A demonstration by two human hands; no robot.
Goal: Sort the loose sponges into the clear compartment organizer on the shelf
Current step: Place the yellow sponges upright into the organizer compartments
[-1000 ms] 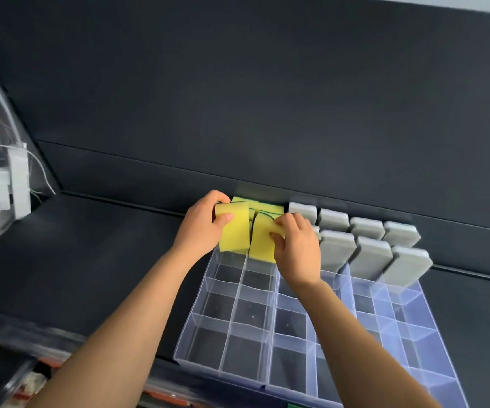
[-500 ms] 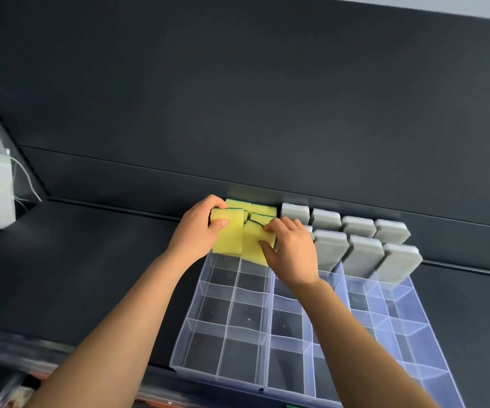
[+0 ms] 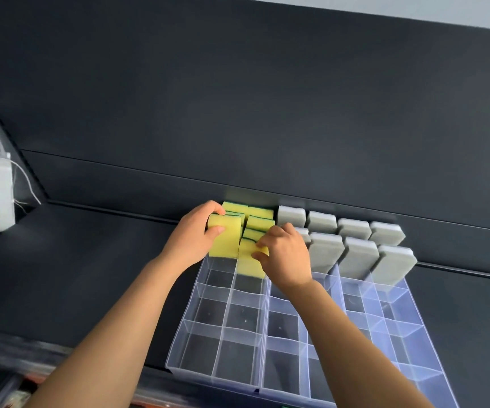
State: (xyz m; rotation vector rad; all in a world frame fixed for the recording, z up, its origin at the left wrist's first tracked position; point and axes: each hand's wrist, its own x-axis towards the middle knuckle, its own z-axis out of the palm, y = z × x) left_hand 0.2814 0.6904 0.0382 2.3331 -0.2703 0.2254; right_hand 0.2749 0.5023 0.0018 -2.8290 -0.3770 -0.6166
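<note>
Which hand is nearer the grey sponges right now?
Right. The right hand pinches the near yellow sponge, right beside the grey sponges. The left hand grips the left yellow sponge, farther off, beyond the right hand.

No text, label, brand, number or sign can be read here. The sponges (image 3: 226, 240), the organizer (image 3: 229, 293) and the shelf (image 3: 90, 275) show only plain surfaces with no writing.
</note>
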